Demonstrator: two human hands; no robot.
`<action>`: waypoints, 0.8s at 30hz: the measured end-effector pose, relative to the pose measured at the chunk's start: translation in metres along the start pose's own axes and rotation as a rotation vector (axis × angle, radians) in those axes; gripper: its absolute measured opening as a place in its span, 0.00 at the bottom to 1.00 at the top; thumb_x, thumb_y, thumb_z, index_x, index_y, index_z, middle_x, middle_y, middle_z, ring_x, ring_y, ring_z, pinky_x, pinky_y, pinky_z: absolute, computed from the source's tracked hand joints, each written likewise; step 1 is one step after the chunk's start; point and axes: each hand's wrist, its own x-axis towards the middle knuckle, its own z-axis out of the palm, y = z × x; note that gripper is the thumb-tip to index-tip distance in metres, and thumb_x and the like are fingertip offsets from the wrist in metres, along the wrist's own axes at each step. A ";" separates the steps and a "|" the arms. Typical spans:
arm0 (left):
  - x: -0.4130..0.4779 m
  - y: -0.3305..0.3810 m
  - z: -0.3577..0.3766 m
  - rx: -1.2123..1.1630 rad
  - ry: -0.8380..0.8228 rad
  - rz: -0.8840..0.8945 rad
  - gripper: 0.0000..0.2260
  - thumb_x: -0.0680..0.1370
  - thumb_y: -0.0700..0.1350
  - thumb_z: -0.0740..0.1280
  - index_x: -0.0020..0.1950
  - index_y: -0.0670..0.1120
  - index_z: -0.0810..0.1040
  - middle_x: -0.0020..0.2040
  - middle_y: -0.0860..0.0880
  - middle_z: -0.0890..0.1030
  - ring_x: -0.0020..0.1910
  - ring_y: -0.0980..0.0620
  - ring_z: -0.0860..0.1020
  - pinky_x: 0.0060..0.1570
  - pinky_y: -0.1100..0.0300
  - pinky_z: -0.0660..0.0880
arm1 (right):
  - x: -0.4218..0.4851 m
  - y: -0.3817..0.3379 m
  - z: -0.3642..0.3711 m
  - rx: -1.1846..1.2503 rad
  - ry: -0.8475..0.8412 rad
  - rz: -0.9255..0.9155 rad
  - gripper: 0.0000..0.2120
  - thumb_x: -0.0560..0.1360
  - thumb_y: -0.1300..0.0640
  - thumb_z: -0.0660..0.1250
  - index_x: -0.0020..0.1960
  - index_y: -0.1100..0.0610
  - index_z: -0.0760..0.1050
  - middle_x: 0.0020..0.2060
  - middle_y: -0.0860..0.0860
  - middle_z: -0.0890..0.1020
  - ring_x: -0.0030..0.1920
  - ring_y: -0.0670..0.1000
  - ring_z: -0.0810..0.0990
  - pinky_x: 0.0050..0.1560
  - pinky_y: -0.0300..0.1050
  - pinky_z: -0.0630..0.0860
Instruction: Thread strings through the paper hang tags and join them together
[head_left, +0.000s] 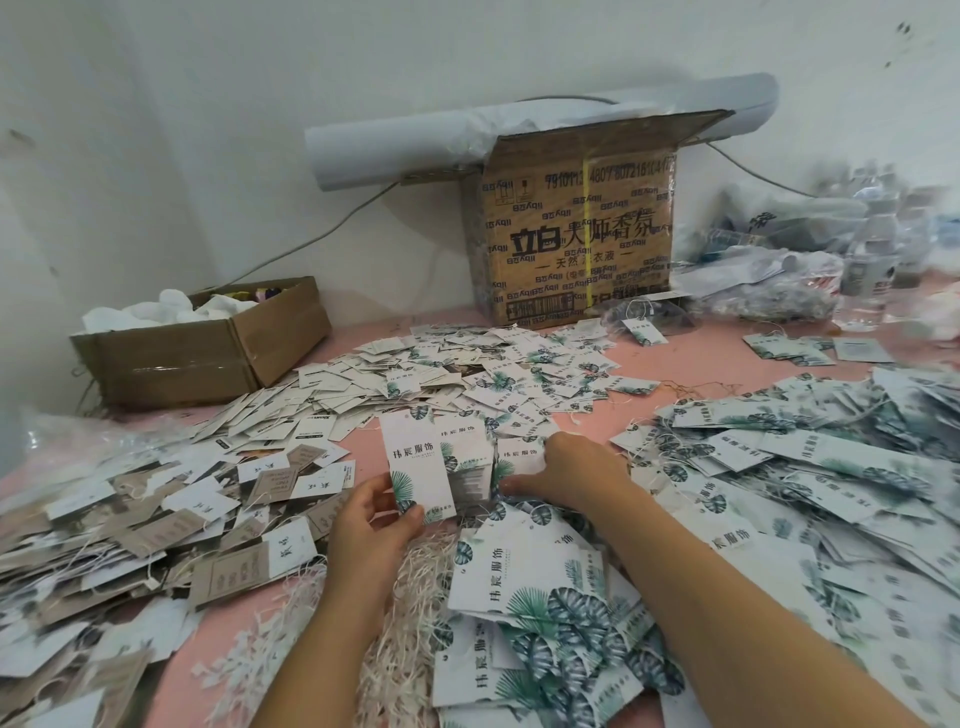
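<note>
My left hand (371, 525) pinches the bottom edge of a white leaf-print hang tag (415, 462), held upright above the pink table (363, 447). A second tag (467, 457) stands just behind it. My right hand (569, 470) reaches forward, palm down, fingers resting on another white tag (519, 454) lying on the table. A bundle of pale strings (410, 623) lies beneath my left forearm. Leaf-print tags (545, 613) are heaped under my right forearm.
Loose tags cover the table: brown and white ones (156, 519) at left, a mound (467, 374) at centre back, strung leaf-print tags (805, 467) at right. A low open carton (208, 343) sits back left, a tall printed carton (576, 234) behind, plastic bags and bottles (831, 260) back right.
</note>
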 end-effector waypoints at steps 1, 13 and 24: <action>0.000 0.000 0.000 -0.003 0.000 0.001 0.18 0.73 0.30 0.69 0.50 0.54 0.74 0.48 0.51 0.79 0.46 0.51 0.78 0.45 0.57 0.74 | 0.001 0.001 0.000 0.001 -0.008 -0.003 0.26 0.66 0.31 0.66 0.37 0.53 0.63 0.33 0.47 0.71 0.40 0.51 0.73 0.39 0.44 0.70; 0.000 0.001 0.000 -0.015 -0.003 -0.003 0.19 0.72 0.30 0.68 0.46 0.55 0.74 0.48 0.50 0.80 0.46 0.51 0.79 0.42 0.60 0.74 | 0.001 -0.002 -0.006 0.178 -0.022 0.081 0.19 0.67 0.45 0.74 0.39 0.59 0.70 0.35 0.51 0.76 0.34 0.49 0.72 0.34 0.42 0.69; 0.000 0.002 0.000 -0.007 -0.006 -0.015 0.17 0.72 0.30 0.69 0.47 0.53 0.75 0.48 0.51 0.80 0.46 0.52 0.79 0.44 0.60 0.74 | 0.002 0.000 -0.007 0.294 -0.014 0.102 0.15 0.70 0.51 0.73 0.40 0.60 0.71 0.34 0.53 0.76 0.33 0.51 0.72 0.36 0.43 0.70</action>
